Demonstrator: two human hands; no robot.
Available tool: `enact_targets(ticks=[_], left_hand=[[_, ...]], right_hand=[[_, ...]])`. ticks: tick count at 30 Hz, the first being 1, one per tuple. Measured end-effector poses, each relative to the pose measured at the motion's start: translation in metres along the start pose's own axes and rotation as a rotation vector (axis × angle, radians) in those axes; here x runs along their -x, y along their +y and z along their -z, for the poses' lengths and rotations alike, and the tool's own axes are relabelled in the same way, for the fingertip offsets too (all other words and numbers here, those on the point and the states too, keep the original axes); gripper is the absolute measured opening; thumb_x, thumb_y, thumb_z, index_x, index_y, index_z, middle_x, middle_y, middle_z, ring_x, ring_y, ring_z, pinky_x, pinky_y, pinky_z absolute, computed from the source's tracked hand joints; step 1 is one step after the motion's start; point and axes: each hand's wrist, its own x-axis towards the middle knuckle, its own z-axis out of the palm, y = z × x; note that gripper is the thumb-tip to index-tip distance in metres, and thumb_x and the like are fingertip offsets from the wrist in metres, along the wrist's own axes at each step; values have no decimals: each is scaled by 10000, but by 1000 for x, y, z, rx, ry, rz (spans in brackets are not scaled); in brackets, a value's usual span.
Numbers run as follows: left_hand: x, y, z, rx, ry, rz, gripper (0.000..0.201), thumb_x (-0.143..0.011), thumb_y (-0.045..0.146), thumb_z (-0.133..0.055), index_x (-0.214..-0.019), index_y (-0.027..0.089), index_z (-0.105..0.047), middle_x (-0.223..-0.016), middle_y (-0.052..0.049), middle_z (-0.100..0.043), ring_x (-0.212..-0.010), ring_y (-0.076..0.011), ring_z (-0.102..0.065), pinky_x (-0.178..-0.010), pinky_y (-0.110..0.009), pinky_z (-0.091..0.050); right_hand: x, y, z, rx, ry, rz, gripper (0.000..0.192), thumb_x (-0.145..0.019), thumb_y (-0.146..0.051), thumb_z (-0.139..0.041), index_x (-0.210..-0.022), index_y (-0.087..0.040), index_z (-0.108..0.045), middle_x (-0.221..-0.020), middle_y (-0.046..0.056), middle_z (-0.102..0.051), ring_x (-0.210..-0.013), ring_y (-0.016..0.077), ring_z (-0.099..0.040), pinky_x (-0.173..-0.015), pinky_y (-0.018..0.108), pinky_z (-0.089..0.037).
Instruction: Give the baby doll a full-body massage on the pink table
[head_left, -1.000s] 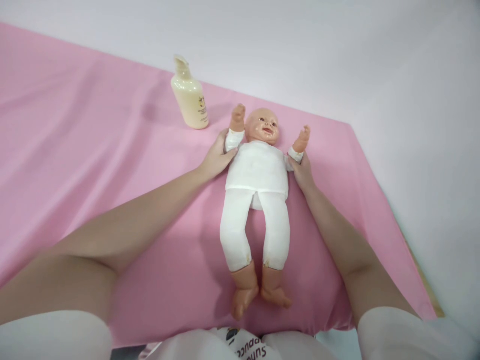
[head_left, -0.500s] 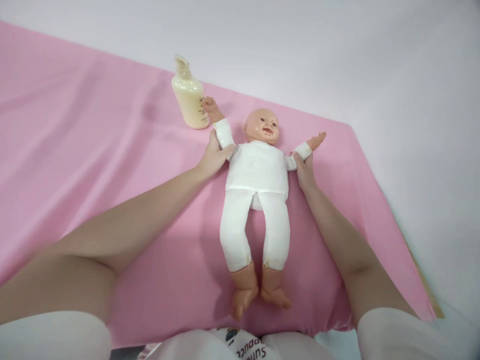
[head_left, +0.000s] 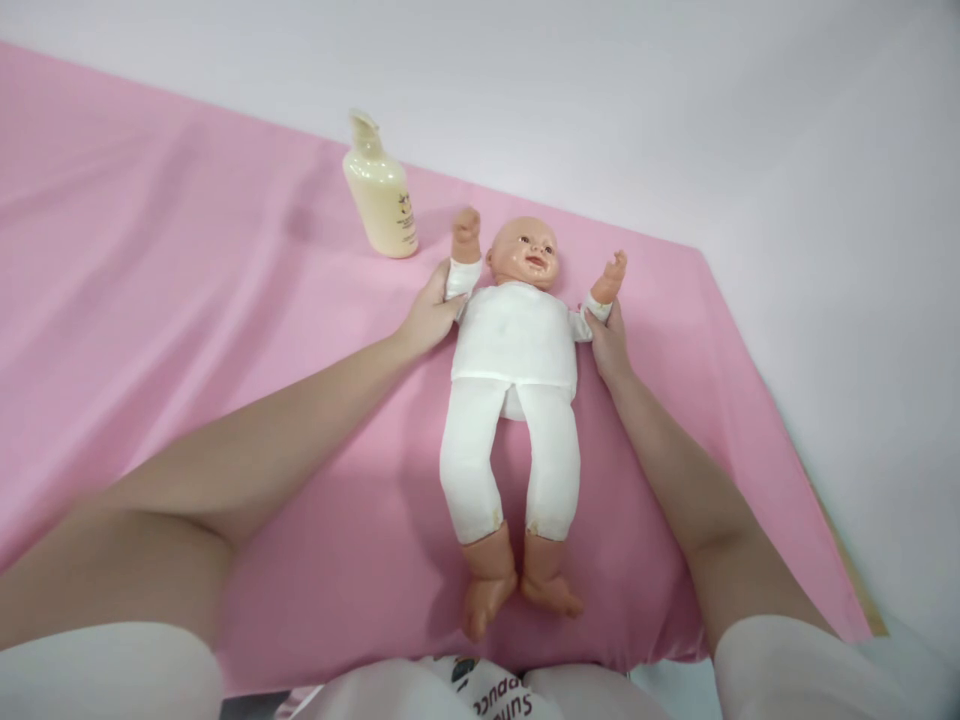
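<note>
A baby doll in a white top and white trousers lies on its back, head away from me and bare feet towards me. My left hand is closed around the doll's arm on the left, at the white sleeve. On the other side, my right hand grips the doll's other arm, thumb on the sleeve and fingers mostly hidden behind it. Both doll forearms point up, hands raised beside the head.
A cream pump bottle stands beyond my left hand, close to the doll's raised hand. Pink cloth with folds on the left covers the table. The table's far edge meets a pale white surface.
Both doll forearms have swung inward and up, from spread outwards to nearer the head. My hands stay at the arms, turned slightly inward. The bottle and the doll's body have not moved.
</note>
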Motion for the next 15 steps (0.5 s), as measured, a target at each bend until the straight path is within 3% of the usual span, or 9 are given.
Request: enact_targets(ticks=[3, 6, 15], left_hand=[[3, 15, -1, -6, -61, 4, 511, -851, 262, -630, -1358, 225, -585, -1378, -89, -637, -1309, -291, -569, -1172, -477, -418], [5, 26, 0, -70, -98, -17, 489, -827, 184, -574, -1309, 217, -651, -1333, -80, -669, -1288, -290, -577, -1190, -507, -394], [4, 26, 2, -121, -119, -25, 537, -783, 113, -533, -1292, 214, -673, -1301, -79, -680, -1262, -289, -596, -1190, -517, -399]], right_hand=[[1, -5, -1, -18, 14, -13, 387, -901, -448, -576, -1254, -295, -541, -1211, 51, -677, -1188, 282, -643, -1076, 584, -508], [1, -12, -3, -25, -11, -1, 412, -854, -377, -601, -1253, -282, -561, -1247, 50, -685, -1204, 274, -635, -1094, 561, -497], [1, -6, -2, 87, -40, 96, 424, -719, -226, -542, -1119, -284, -669, -1233, 16, -726, -1214, 244, -619, -1148, 495, -448]])
